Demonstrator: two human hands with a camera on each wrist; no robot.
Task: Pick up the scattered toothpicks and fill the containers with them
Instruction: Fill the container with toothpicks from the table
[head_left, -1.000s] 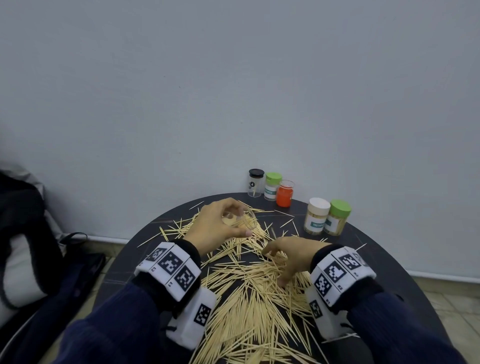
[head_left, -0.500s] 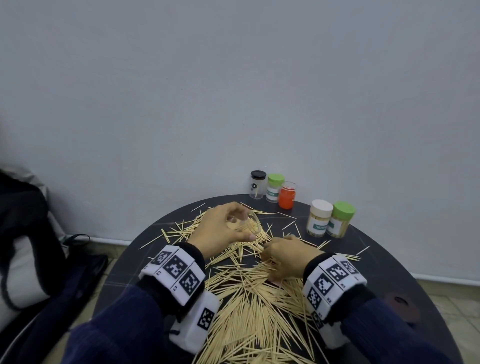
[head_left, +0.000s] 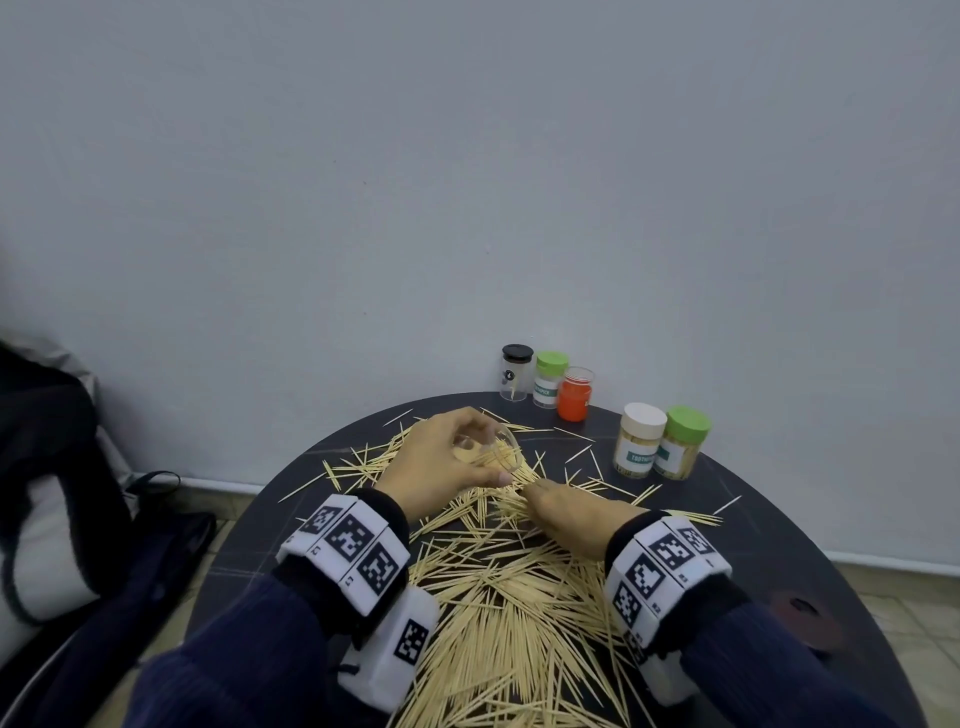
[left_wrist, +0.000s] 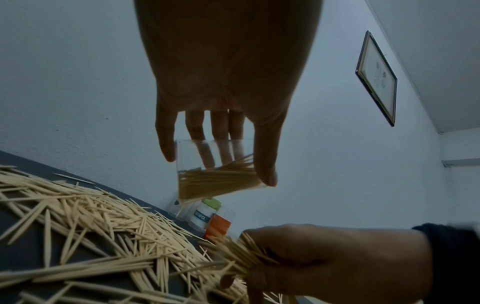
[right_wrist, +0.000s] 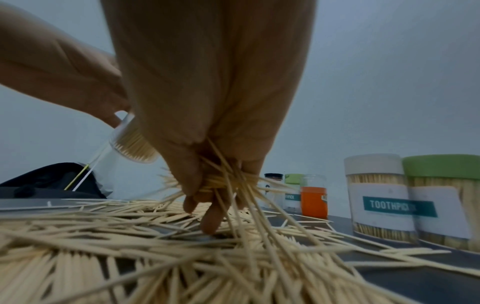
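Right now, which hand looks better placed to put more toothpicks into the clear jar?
Probably the right hand: it already grips a bunch of wooden toothpicks, while the left hand holds the clear plastic jar.

- The toothpicks (head_left: 498, 597) look like pale, bare wood with a dull, matt surface.
- The table (head_left: 769, 530) has a dark, smooth top with a faint sheen.
- The jar (left_wrist: 218, 168) looks like clear, glossy plastic, smooth enough to see fingers and sticks through it.
- The white-lidded tub (head_left: 640, 441) and green-lidded tub (head_left: 681, 442) look like clear plastic with matt plastic lids and paper labels.
- The orange pot (head_left: 574, 395) has a glossy, see-through wall.
- The wall (head_left: 467, 182) is matt painted plaster.
- The sleeves (head_left: 244, 654) are dark ribbed cloth.
- The wrist bands (head_left: 353, 551) are matt white with printed black squares.
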